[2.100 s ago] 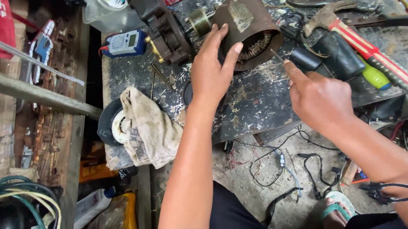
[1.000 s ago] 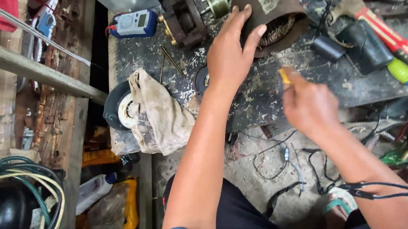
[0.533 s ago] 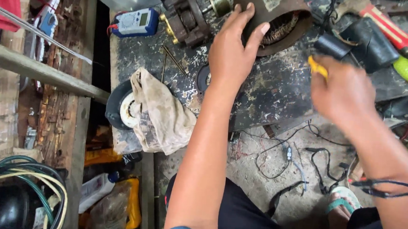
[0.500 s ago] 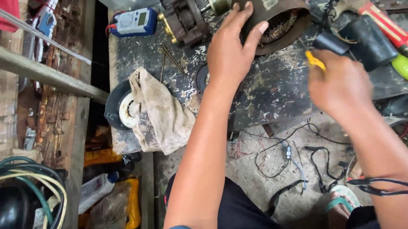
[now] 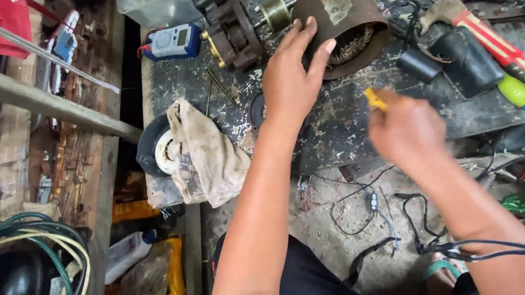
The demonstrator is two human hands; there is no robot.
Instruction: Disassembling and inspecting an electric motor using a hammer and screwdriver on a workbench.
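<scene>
My left hand point(image 5: 291, 76) lies flat against the side of a rusty brown motor housing point(image 5: 349, 19) whose copper windings show at its open end, on a paint-spattered workbench point(image 5: 349, 122). Its fingers are spread over the housing's rim. My right hand point(image 5: 406, 129) hovers over the bench to the right, blurred, closed around a small yellow-handled tool point(image 5: 375, 100) whose tip pokes out toward the housing. A dark metal end bracket with a small rotor point(image 5: 234, 18) lies just left of the housing.
A blue multimeter point(image 5: 172, 40) sits at the bench's left. A dirty rag point(image 5: 207, 153) drapes over a black-and-white round part at the near edge. A red-handled hammer point(image 5: 505, 50), black cylinders point(image 5: 456, 59) and loose wires point(image 5: 356, 199) lie to the right and below.
My right hand picked up the yellow-handled tool and has swung right, then back left toward the housing. My left hand has stayed on the motor housing.
</scene>
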